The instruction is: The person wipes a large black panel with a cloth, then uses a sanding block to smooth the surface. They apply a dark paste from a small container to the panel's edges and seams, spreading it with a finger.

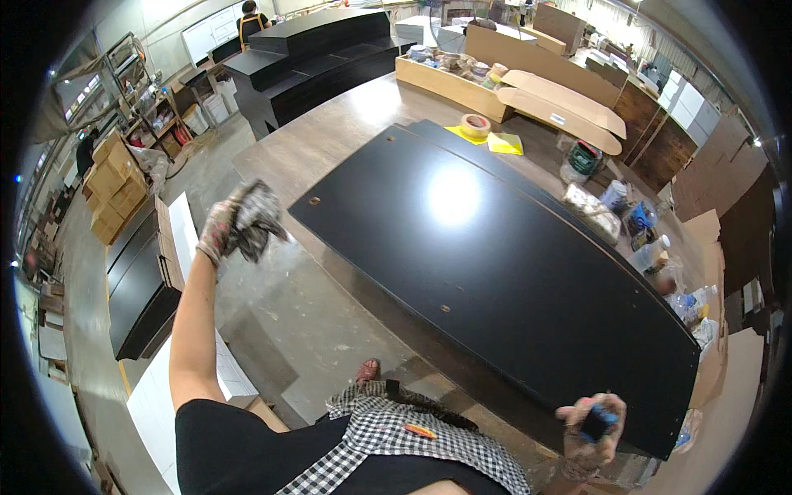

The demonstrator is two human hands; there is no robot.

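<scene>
Desk: brown top [289,157] is running from far left to near right ahead of you, carrying the workpiece and the supplies.
Black panel: [495,256] is lying flat on the desk, pale spots dotting its face; a bright glare patch is showing near the far side.
Stepped black unit: [322,54] is standing beyond the desk's far left end.
Panel stack: dark panels [140,285] are sitting low on your left.
Boxes: brown cartons [115,190] are piling up behind that stack.
Wooden tray: [452,92] is resting along the desk's far side, holding assorted small items.
Cardboard: a folded piece [565,111] is lying against the tray's right end.
Left hand: [216,233] you're wearing a glove, fingers clamping a crumpled grey rag [260,219]; both are hanging left of the panel, clear of it.
Right hand: [584,445] you're closing fingers around a small blue-and-black block [599,423] at the panel's near right end; can't tell if it's touching.
Jar: green-topped one [584,157] is standing beyond the panel, bottles [652,252] sitting farther right.
Tape roll: [474,125] is lying on yellow sheets [506,143] just beyond the panel.
</scene>
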